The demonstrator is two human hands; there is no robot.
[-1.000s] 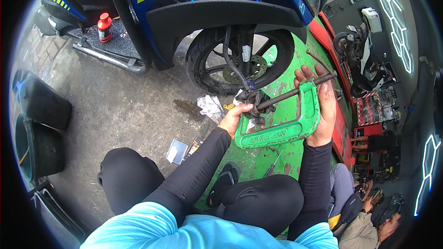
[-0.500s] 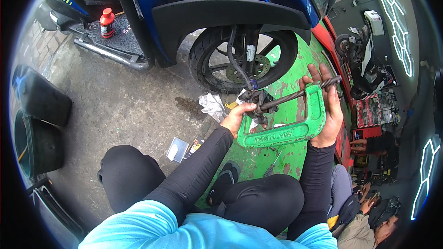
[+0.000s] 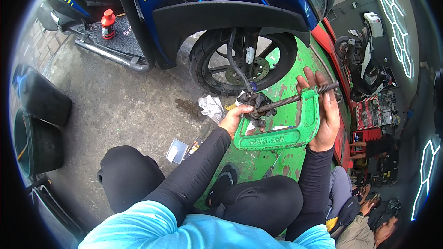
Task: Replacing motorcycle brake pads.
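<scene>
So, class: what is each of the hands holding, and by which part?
The right hand grips the green C-clamp by its frame's screw end. The left hand holds the dark brake caliper inside the clamp.

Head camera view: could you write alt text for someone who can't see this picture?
A crouching person's two hands hold a green C-clamp over a dark brake caliper: the left hand grips the caliper end, the right hand the frame by the threaded screw. Ahead are a blue scooter's front wheel and a green ramp.

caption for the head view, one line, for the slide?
Crouched beside a blue scooter's front wheel, the left hand steadies a dark brake caliper in a green C-clamp while the right hand grips the clamp's screw end.
</scene>
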